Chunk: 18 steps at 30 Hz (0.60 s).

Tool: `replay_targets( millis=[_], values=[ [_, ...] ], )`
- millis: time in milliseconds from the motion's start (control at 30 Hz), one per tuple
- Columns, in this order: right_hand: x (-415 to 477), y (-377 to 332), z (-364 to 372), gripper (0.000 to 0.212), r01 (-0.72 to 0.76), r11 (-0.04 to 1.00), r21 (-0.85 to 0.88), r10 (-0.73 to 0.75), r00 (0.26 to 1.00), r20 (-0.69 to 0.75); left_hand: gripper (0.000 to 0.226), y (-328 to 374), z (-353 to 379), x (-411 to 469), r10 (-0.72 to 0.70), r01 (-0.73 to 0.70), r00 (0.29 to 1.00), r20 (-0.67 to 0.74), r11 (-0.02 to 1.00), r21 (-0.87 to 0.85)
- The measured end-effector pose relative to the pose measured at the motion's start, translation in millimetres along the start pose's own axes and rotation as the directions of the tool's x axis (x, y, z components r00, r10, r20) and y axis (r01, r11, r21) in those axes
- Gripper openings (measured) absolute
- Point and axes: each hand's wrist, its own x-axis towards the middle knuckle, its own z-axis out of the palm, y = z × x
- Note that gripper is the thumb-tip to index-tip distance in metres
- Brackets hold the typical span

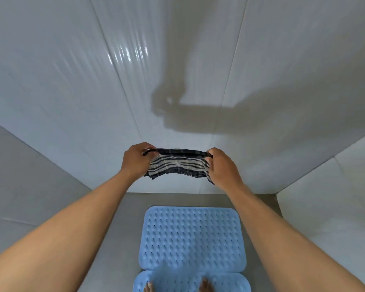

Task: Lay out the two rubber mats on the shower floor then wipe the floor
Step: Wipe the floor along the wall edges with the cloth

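Note:
A dark blue and white striped cloth (pixel 178 164) hangs stretched between both hands, well above the floor and in front of the tiled wall. My left hand (pixel 136 160) grips its left end and my right hand (pixel 222 167) grips its right end. Below, a light blue rubber mat (pixel 192 237) with rows of small bumps and holes lies flat on the grey shower floor (pixel 122 228). A second light blue mat (pixel 177 281) lies right behind it at the bottom edge, with my toes resting on it.
White glossy wall tiles (pixel 93 91) close the stall ahead, with more wall at left (pixel 19 186) and right (pixel 335 197). Strips of grey floor show on both sides of the mats and between the far mat and the front wall.

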Motion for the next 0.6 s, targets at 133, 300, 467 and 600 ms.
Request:
replay_targets(
  millis=[133, 300, 467, 600],
  values=[
    [19.7, 36.6, 82.1, 0.024, 0.034, 0.999, -0.003, -0.034, 0.999, 0.035, 0.005, -75.5, 39.4, 26.5, -0.053, 0.053, 0.999, -0.006, 0.999, 0.008],
    [49.0, 97.2, 212.9, 0.021, 0.048, 0.999, 0.001, -0.048, 0.999, 0.010, 0.005, -195.8, 106.0, 72.8, -0.067, 0.067, 0.998, -0.008, 0.998, 0.022],
    [73.6, 158.7, 347.7, 0.019, 0.064, 0.997, 0.052, -0.064, 0.998, 0.007, 0.005, -321.9, 174.8, 113.0, -0.088, 0.088, 0.996, -0.029, 0.996, 0.016],
    [85.0, 202.6, 451.5, 0.017, 0.069, 0.991, 0.115, -0.074, 0.997, 0.036, 0.004, -421.9, 222.0, 138.1, -0.098, 0.100, 0.994, -0.052, 0.994, 0.037]
  ],
)
